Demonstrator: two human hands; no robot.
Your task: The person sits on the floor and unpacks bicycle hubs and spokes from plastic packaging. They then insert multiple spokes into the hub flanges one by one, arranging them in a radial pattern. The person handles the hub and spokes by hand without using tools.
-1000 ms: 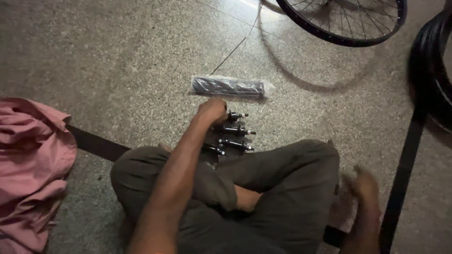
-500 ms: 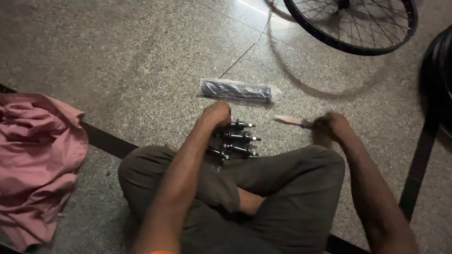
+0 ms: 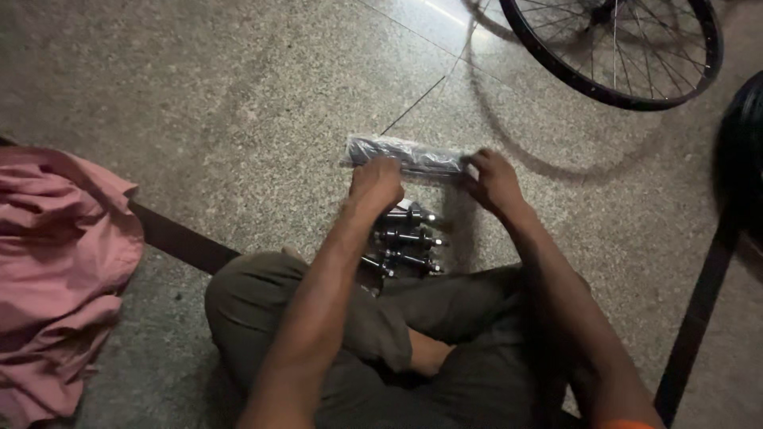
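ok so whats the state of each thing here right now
clear packet: flat on floor, both hands on it
left hand: on packet's left end
right hand: on packet's right end
axle hubs: lying in a row
bicycle wheel: off the bike
pink cloth: crumpled

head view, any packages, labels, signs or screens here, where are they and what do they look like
Clear plastic packet: lies flat on the stone floor ahead of the crossed legs, long and narrow, shiny wrap over dark contents; the left hand is on its left end, the right hand on its right end.
No labels, signs or screens show.
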